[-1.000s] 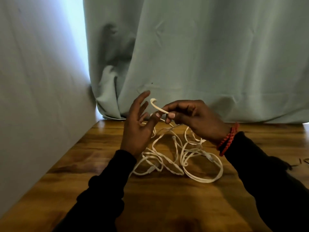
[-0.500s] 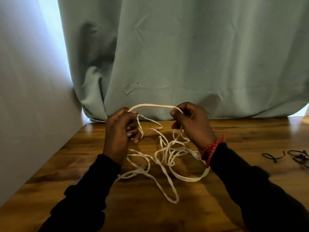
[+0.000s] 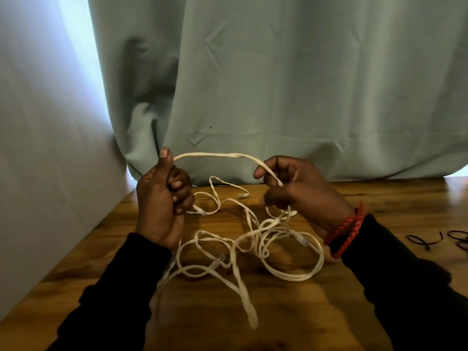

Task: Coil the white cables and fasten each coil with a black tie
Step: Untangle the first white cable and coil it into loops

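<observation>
Pale green fabric curtain [image 3: 278,84] hangs behind a brown wooden table [image 3: 291,312]. A tangle of flat white cables [image 3: 253,239] lies loose on the table between both forearms. Left hand [image 3: 162,198], fingers curled and thumb raised, grips one strand; right hand [image 3: 298,191] pinches the same strand, which arches between them. Thin black ties [image 3: 455,239] lie at the far right.

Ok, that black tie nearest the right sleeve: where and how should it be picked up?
Pinch the black tie at its loop, coming from above with the right hand. It lies flat on the wooden table, apart from the white cables, so a top-down pinch with the fingers looks easiest. That hand grips cable now, so it would need to let go first.
</observation>
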